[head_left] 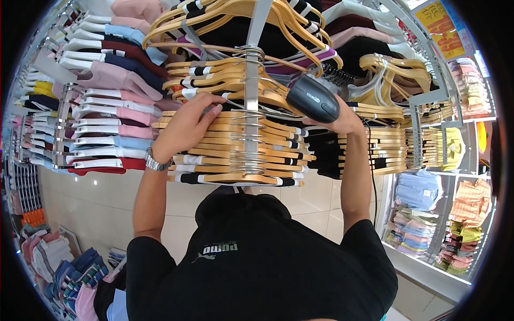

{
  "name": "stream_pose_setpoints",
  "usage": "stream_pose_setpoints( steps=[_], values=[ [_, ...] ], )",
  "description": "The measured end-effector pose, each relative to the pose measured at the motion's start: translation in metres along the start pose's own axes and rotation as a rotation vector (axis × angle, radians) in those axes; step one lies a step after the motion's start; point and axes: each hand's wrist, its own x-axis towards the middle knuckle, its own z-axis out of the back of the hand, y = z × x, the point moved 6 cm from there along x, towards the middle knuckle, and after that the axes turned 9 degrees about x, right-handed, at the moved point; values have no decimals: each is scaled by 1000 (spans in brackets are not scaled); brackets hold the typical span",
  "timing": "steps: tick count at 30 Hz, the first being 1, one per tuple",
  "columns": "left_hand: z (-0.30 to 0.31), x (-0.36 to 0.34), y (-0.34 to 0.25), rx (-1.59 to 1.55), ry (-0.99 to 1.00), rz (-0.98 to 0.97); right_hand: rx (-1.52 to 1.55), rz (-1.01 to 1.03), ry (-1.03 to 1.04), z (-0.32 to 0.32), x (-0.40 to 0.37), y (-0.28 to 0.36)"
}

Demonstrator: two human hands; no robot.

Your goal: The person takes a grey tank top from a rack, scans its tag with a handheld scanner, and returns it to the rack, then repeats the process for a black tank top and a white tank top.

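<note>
A metal rail (251,96) runs away from me, hung with several wooden hangers (230,177) that carry dark, white and purple garments. My left hand (188,124), with a silver watch (157,159) at the wrist, rests on the left side of these hangers. Its fingers are bent over a hanger near the rail, and the thumb lies close to them. To the right of the rail my right hand (342,116) is wrapped round a black handheld scanner (313,99), whose cable hangs down beside the forearm. Most of the right fingers are hidden beneath the scanner.
White hangers with pink, blue, navy and red clothes (120,131) hang at the left. More wooden hangers (375,152) are at the right. Folded clothes (417,190) fill shelves at the far right. A yellow sign (443,32) stands top right, and piled clothes (80,273) lie lower left.
</note>
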Motion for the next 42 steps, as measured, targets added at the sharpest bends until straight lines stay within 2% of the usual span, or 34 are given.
stream_pose_setpoints(
  steps=[4,7,11,16,21,24,27,29,30,32,35,38,41,42],
  values=[
    [-9,-3,-5,-126,84,16,1,40,24,9,4,-14],
    [-20,-9,-11,-271,181,145,24,85,18,17,4,-12],
    [-18,-10,-12,-248,113,122,-15,70,91,21,6,3],
    [-20,-15,-3,-269,120,108,-19,36,30,18,-6,-9],
    [-19,-13,-3,-236,212,158,3,57,30,16,-18,-8],
    [-22,-13,4,-213,225,141,-113,-120,82,14,-15,-2],
    [-21,-14,-1,-200,218,121,-88,-5,-11,17,-18,-5],
    [-17,-14,-6,-184,194,117,-104,33,-150,31,-30,-21],
    [-16,-14,-9,-169,180,119,35,-16,-82,36,-29,-22],
    [-15,-17,-12,-136,148,108,391,-46,-112,46,-34,-41],
    [-15,-18,-13,-94,116,71,185,39,-7,56,-33,-13],
    [-12,-17,-17,-94,131,76,153,-56,66,64,-37,-25],
    [-12,-18,-18,-97,148,100,334,4,12,52,-32,-19],
    [-12,-17,-19,-86,144,93,267,5,9,45,-30,-18]
  ],
)
